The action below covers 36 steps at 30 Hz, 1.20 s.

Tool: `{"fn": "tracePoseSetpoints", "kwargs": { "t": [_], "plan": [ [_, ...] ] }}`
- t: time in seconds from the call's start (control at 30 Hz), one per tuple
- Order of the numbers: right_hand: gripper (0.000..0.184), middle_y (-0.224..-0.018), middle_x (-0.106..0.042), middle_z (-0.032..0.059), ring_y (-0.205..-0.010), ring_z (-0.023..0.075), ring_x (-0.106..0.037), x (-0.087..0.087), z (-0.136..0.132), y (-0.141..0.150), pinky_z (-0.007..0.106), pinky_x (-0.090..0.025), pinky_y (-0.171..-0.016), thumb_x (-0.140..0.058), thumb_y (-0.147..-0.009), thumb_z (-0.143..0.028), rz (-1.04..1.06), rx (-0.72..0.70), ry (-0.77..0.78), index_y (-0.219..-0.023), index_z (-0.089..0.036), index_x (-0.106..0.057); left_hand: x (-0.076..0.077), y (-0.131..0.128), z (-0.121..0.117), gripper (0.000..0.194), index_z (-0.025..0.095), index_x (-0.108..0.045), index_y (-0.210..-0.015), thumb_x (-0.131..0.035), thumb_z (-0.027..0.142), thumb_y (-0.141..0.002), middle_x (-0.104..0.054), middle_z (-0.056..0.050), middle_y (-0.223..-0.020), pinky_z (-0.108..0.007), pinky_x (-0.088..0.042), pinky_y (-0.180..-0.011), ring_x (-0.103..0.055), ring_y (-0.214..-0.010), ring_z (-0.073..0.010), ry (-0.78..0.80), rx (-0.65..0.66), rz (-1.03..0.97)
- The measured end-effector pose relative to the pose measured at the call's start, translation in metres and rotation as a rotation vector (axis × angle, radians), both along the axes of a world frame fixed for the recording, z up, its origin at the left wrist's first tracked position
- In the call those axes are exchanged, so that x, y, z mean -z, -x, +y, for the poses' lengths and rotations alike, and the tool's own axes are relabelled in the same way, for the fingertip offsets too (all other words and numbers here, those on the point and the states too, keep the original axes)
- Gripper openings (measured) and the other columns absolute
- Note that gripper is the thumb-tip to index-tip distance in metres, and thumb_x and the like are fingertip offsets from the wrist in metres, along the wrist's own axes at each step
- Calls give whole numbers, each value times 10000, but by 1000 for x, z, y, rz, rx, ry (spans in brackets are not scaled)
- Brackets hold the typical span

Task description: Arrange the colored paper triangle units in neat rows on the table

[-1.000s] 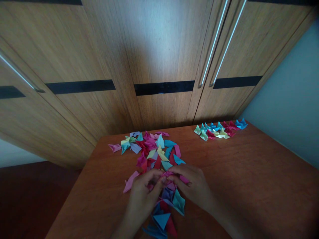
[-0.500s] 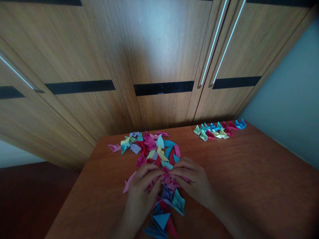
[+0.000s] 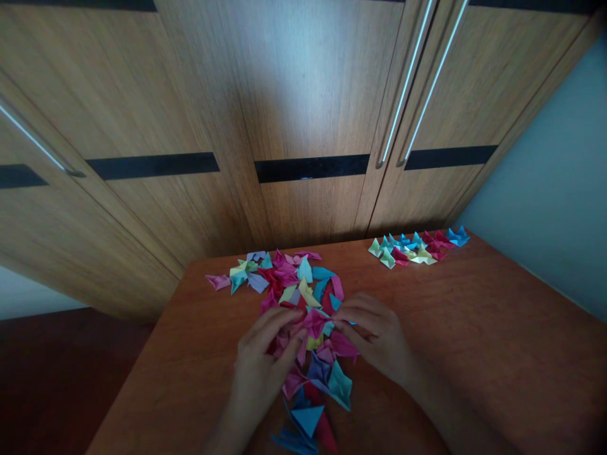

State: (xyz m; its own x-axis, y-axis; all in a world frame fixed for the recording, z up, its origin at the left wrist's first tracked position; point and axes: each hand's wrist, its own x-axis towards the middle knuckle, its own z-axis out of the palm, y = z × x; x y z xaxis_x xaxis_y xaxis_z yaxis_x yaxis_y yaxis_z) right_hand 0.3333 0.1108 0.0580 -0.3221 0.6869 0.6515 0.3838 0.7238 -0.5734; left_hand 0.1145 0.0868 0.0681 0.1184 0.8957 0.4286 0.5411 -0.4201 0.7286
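Observation:
Between my two hands is a magenta origami piece (image 3: 315,323), with points spread out to both sides. My left hand (image 3: 260,360) pinches its left point between thumb and fingertips. On the other side, my right hand (image 3: 382,335) grips the right point the same way. Under and around both hands lies a loose pile of folded paper pieces in many colours. A teal folded piece (image 3: 340,385), a purple one (image 3: 318,368) and a light blue triangular one (image 3: 308,418) lie on the near side. My left hand covers part of the pile.
A brown wooden table (image 3: 455,354) carries everything. Towards its back right corner, several opened origami pieces (image 3: 420,253) stand in close rows. A wooden cabinet (image 3: 303,215) with long metal handles rises behind the table, and a pale wall (image 3: 559,189) is at the right.
The magenta piece has spread from a narrow fold into a wider, pointed shape. My hands have drawn apart sideways while keeping hold of its ends, and have risen slightly.

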Motion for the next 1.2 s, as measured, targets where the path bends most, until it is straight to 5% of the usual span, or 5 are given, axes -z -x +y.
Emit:
{"fn": "tracePoseSetpoints", "kwargs": {
  "t": [0.17,0.7,1.03,1.2],
  "plan": [
    [120,-829,-683,41,-785,151,-611,1,-3,2,284,-488,-724,-576,-872,-150,-50,-22,-21,-896,-211,-677,0,-2,-2,118,209,-711,-875,-616,150,-835,-644,-33,-890,-217,-497,-695,-631,-806,-142,-45,51,35],
    [104,-811,-663,33,-763,147,-592,2,0,-5,290,-474,-695,-578,-854,-136,-63,-12,2,-865,-210,-651,8,12,7,49,229,-711,-800,-669,204,-802,-657,-19,-900,-240,-498,-748,-636,-859,-159,122,-26,-303],
    [107,-824,-680,34,-772,144,-612,0,4,-10,279,-494,-713,-576,-869,-172,-67,15,23,-875,-212,-675,11,5,8,105,218,-710,-898,-646,240,-817,-687,-46,-939,-275,-501,-778,-642,-884,-184,166,15,-204],
    [120,-828,-698,29,-762,150,-641,2,12,-45,266,-521,-686,-584,-872,-255,-25,207,95,-872,-223,-700,10,8,8,189,218,-698,-983,-617,311,-840,-694,-54,-970,-273,-511,-731,-652,-835,-183,271,-42,-203]
  ]
}}
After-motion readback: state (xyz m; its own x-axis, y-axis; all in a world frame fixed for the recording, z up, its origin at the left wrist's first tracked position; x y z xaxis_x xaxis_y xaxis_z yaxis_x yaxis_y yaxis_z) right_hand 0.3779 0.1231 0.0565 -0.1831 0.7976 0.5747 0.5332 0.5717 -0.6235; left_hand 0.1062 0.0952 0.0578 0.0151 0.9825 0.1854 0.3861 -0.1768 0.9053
